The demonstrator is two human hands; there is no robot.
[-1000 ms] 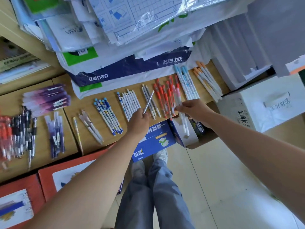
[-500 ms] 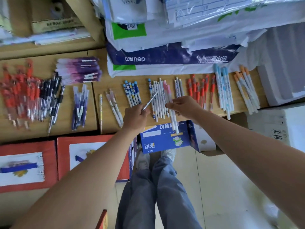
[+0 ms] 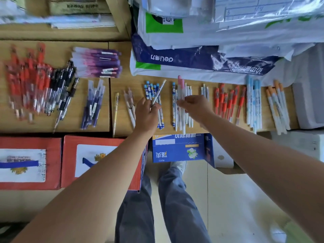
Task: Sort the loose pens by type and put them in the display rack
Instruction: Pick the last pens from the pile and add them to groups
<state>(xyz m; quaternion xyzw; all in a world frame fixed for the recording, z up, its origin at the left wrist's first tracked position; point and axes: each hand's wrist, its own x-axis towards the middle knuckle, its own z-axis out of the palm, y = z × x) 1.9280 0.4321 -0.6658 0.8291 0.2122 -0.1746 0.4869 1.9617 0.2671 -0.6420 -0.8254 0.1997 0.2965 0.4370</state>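
1. The right hand (image 3: pixel 194 106) is pinching the pink-capped pens (image 3: pixel 181 88), bringing them from the red pens (image 3: pixel 226 102) to over the white pens (image 3: pixel 189 122) on the counter (image 3: pixel 126 81).
2. The left hand (image 3: pixel 146 112) is still gripping one grey pen (image 3: pixel 158 92).
3. Sorting is probably continuing; no display rack is showing.

Over the pale wooden counter (image 3: pixel 122 127), my left hand (image 3: pixel 146 113) pinches a slim silver pen (image 3: pixel 158 93) and my right hand (image 3: pixel 194 106) grips pink-capped white pens (image 3: pixel 181 88).

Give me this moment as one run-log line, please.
left hand: holds silver pen; right hand: pinches pink-capped pens; table: sorted pen groups
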